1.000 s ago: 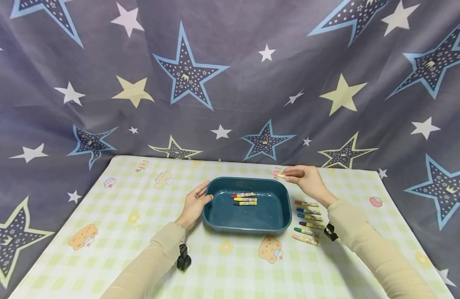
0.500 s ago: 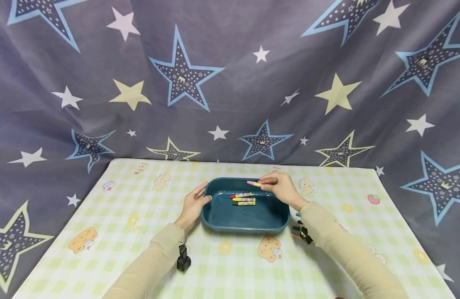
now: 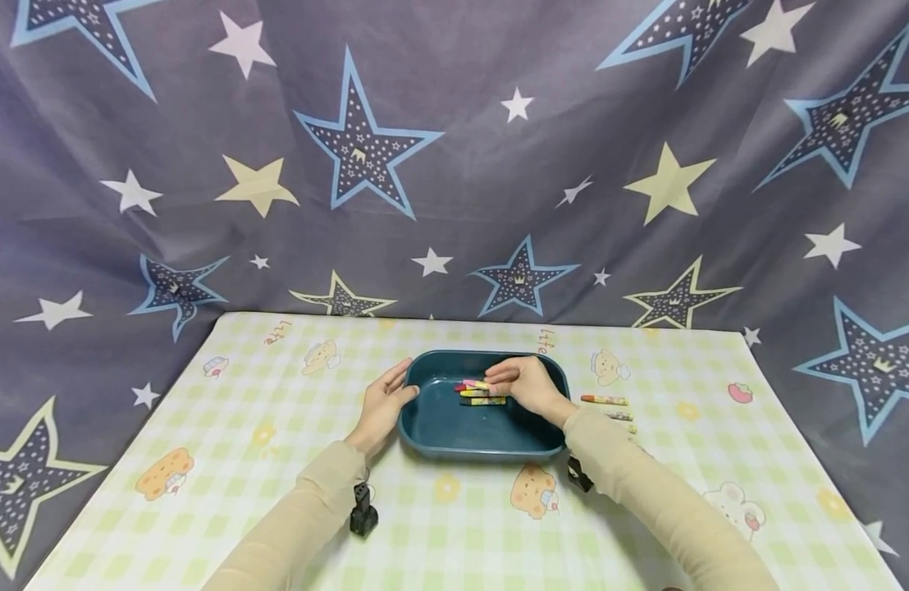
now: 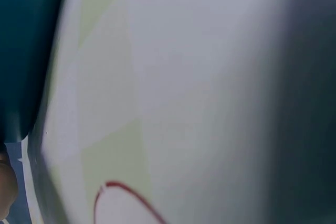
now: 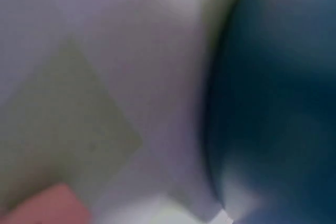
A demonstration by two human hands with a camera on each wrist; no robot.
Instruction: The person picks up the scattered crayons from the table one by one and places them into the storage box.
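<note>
A dark teal tray (image 3: 454, 439) with rounded corners stands on the table in the head view. My left hand (image 3: 379, 410) holds its left side, thumb over the rim and fingers along the outer wall. Inside the tray, my right hand (image 3: 528, 386) pinches a pink crayon (image 3: 475, 384) just over the others lying there. Those are a yellow crayon (image 3: 471, 394), a black-tipped crayon (image 3: 486, 401) and a red-tipped crayon (image 3: 459, 388), partly covered. The tray wall (image 4: 26, 51) fills the left edge of the left wrist view; the right wrist view shows the tray (image 5: 273, 103) blurred, neither showing the grasp.
Right of the tray lies an orange-tipped crayon (image 3: 605, 400), with more crayons (image 3: 618, 416) partly hidden behind the right sleeve. A pink crayon end (image 5: 50, 208) shows in the right wrist view. A checked cloth (image 3: 277, 460) covers the table; a starry curtain (image 3: 454, 205) hangs behind.
My right hand has carried the pink crayon left from beyond the tray's far right corner, then down into the tray by the other crayons. My left hand has stayed on the tray's side.
</note>
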